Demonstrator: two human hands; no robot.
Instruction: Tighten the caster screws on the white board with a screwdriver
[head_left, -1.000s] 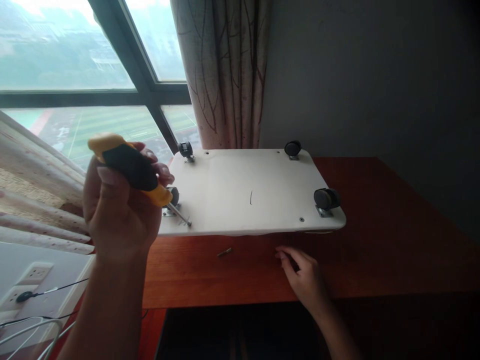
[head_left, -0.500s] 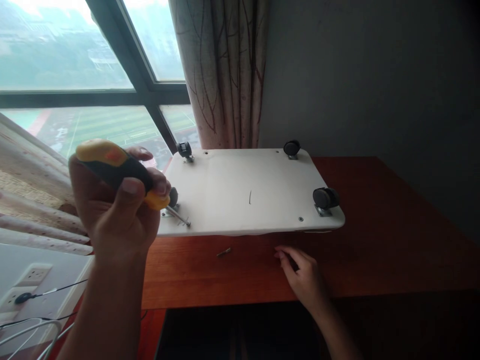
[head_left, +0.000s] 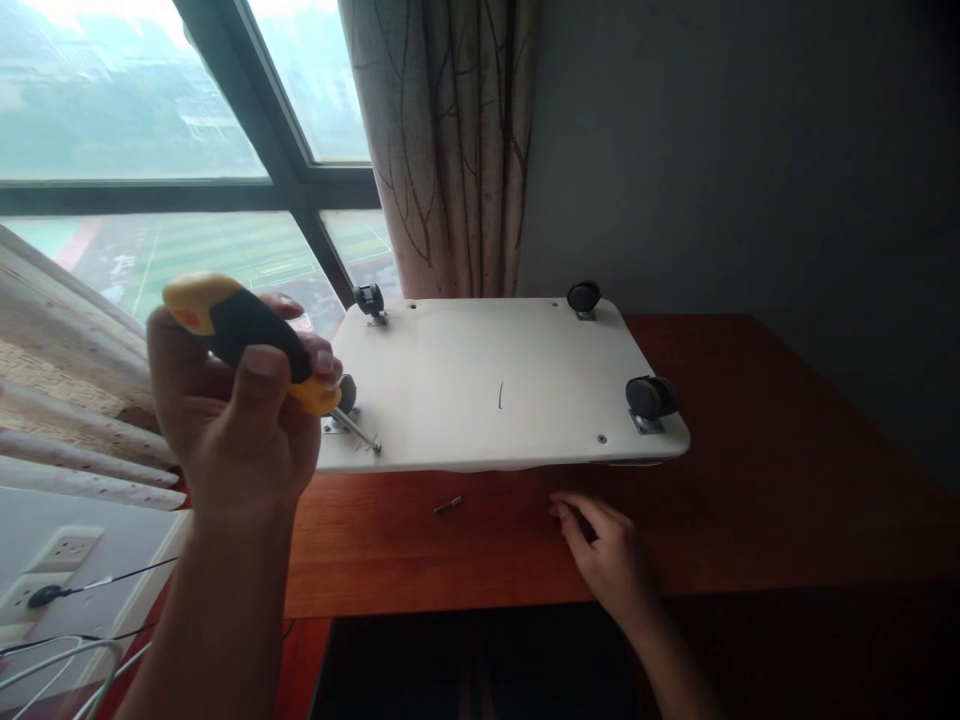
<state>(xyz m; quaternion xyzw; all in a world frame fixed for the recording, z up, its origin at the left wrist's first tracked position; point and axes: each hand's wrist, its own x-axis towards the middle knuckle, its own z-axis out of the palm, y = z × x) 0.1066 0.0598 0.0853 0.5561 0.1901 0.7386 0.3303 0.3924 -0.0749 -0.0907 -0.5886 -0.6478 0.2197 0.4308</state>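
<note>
My left hand (head_left: 247, 410) is wrapped round the yellow and black handle of a screwdriver (head_left: 251, 325). Its metal shaft slants down to the right, with the tip at a small dark fastener spot near the front left corner of the white board (head_left: 465, 380). Behind the shaft, the front left caster (head_left: 346, 393) is partly hidden by my fingers. Lower right, my right hand (head_left: 600, 540) rests on the brown table (head_left: 750, 480), thumb and fingertips drawn together; whether anything is between them is too small to tell. A small metal piece (head_left: 448, 505) lies on the wood to its left.
Three other black casters stand up from the board: back left (head_left: 368, 299), back right (head_left: 583, 297) and front right (head_left: 651, 397). A window and curtains (head_left: 457, 150) are behind and left. A wall socket (head_left: 71, 550) with cables is at lower left.
The screwdriver handle has rolled in my left hand, showing more of its dark side, and my hand has turned slightly with it. My right hand stays put.
</note>
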